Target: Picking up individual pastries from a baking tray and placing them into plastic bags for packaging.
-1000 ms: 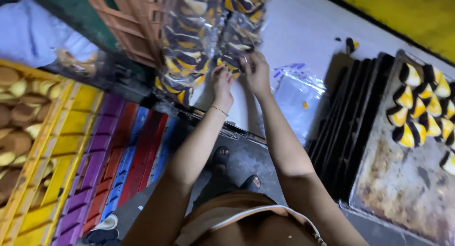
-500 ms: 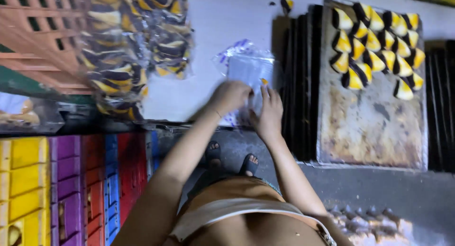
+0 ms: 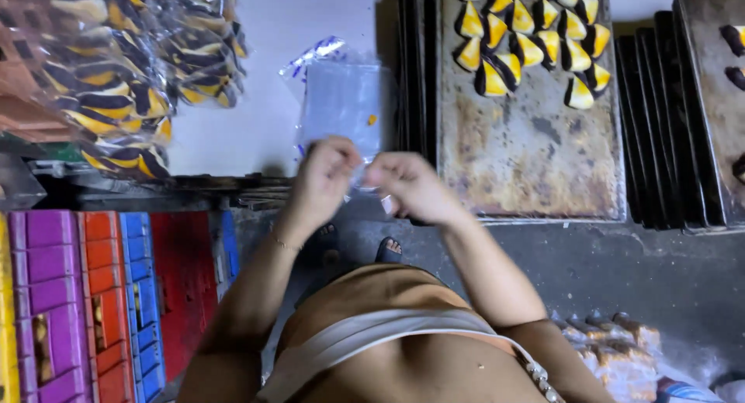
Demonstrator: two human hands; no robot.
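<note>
My left hand (image 3: 327, 172) and my right hand (image 3: 407, 185) are close together at the near edge of the white table (image 3: 268, 31). Both pinch a thin clear plastic bag (image 3: 365, 184) between them, just below a stack of empty clear bags (image 3: 341, 100) lying on the table. Filled bags of yellow-and-brown striped pastries (image 3: 124, 85) are piled to the left of my hands. To the right, a worn metal baking tray (image 3: 535, 147) carries several loose yellow-and-dark pastries (image 3: 528, 38) at its far end.
More dark trays (image 3: 667, 124) are stacked to the right, one with a few dark pastries. Coloured plastic crates (image 3: 85, 294) stand on the floor at lower left, an orange crate at upper left. Wrapped baked goods (image 3: 613, 349) lie on the floor at lower right.
My hands left the pile of filled pastry bags, went right to the stack of empty bags, and now have drawn back toward me holding one clear bag.
</note>
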